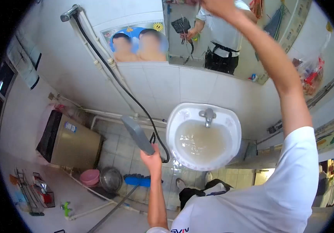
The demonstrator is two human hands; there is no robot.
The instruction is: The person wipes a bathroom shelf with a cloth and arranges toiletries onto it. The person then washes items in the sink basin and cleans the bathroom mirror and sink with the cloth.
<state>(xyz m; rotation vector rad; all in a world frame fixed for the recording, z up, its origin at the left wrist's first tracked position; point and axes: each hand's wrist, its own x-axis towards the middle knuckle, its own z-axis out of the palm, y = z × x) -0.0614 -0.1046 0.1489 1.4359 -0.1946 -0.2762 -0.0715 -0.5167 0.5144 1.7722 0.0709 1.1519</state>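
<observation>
My left hand (151,158) is closed around the handle of a grey shower head (136,134), which is tilted up and to the left, beside the sink. A black hose (114,75) runs from the handle up to a metal wall fitting (70,14). My right hand (216,7) is raised in front of the mirror (192,46); the top edge of the view cuts off its fingers, so what they do is hidden. The white sink (236,134) holds cloudy water (202,141) below a metal faucet (208,116).
Left stands a washing machine (75,139). On the floor are a pink basin (89,177), a metal basin (110,179) and a blue mop (137,181). White pipes (104,64) run down the wall beside a poster (136,44). A plastic bag (310,75) hangs at right.
</observation>
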